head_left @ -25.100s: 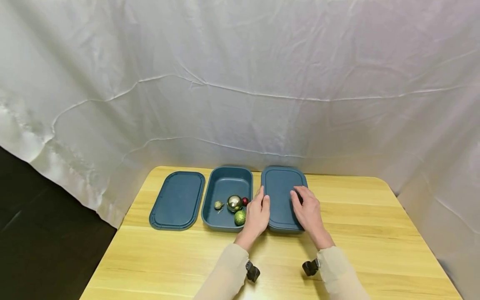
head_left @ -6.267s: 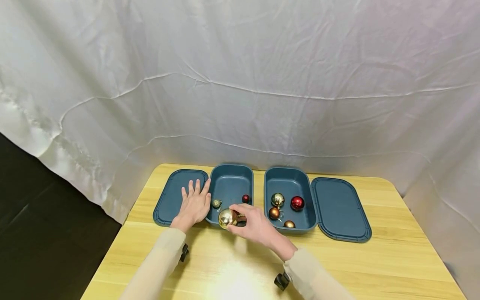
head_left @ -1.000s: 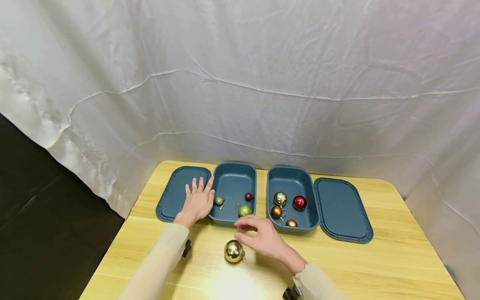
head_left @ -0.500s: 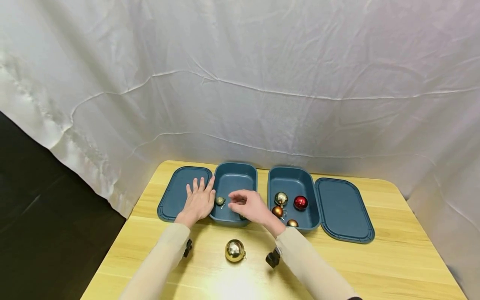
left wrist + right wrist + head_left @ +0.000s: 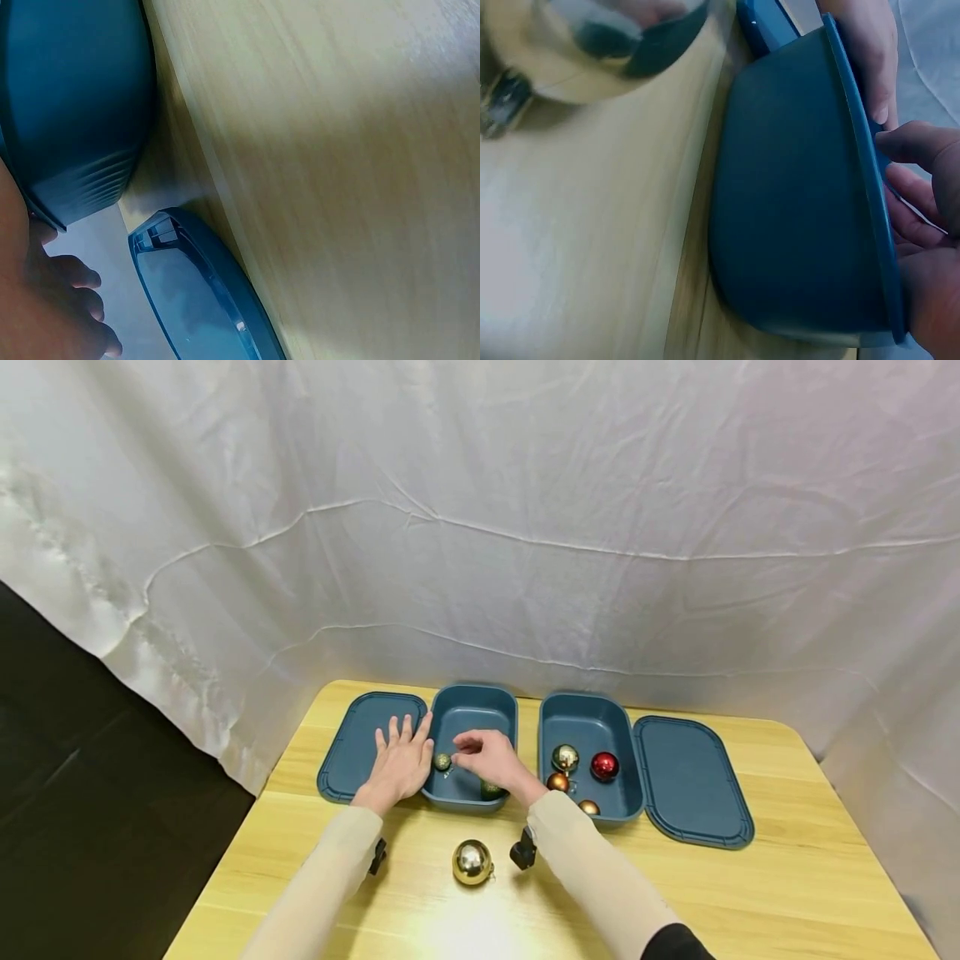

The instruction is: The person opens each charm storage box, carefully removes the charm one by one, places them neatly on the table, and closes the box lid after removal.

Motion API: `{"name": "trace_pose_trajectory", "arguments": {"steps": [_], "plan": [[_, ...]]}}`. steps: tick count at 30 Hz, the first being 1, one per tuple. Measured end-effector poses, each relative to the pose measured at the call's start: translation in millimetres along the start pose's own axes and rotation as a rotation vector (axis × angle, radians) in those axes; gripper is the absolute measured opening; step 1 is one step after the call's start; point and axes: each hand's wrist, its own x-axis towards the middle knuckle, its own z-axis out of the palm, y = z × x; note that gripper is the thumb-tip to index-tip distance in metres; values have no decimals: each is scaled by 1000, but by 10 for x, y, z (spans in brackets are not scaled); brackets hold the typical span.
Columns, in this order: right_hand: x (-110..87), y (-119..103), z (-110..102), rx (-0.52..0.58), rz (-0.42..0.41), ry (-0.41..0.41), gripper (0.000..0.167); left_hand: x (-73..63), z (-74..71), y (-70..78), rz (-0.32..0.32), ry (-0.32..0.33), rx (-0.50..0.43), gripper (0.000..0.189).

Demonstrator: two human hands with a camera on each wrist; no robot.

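My left hand [image 5: 399,767] lies with spread fingers over the left lid [image 5: 348,760] and the near left edge of the left blue box [image 5: 465,807]. Reaching into that box, my right hand [image 5: 491,758] has bent fingers and a gap between thumb and fingertips. Just left of its fingertips lies a small gold glitter bauble [image 5: 442,762]. A green glitter bauble [image 5: 491,791] sits partly hidden under the right wrist. On the table before the box rests a large shiny gold bauble [image 5: 472,862], also large in the right wrist view.
The right blue box [image 5: 585,710] holds a gold bauble [image 5: 565,757], a red bauble [image 5: 604,766] and two copper ones. Its lid [image 5: 693,781] lies flat against its right side. A pale curtain [image 5: 525,527] hangs behind the wooden table [image 5: 750,893].
My right hand has moved from beside the large gold bauble forward into the left box, then slightly left. It now hides the small red bauble's spot. My left hand has stayed put.
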Motion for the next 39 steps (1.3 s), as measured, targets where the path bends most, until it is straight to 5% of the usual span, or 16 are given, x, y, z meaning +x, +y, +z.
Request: {"name": "trace_pose_trajectory", "arguments": {"steps": [39], "plan": [[273, 129, 284, -209, -37, -45, 30, -9, -25, 13, -18, -29, -29, 59]]}}
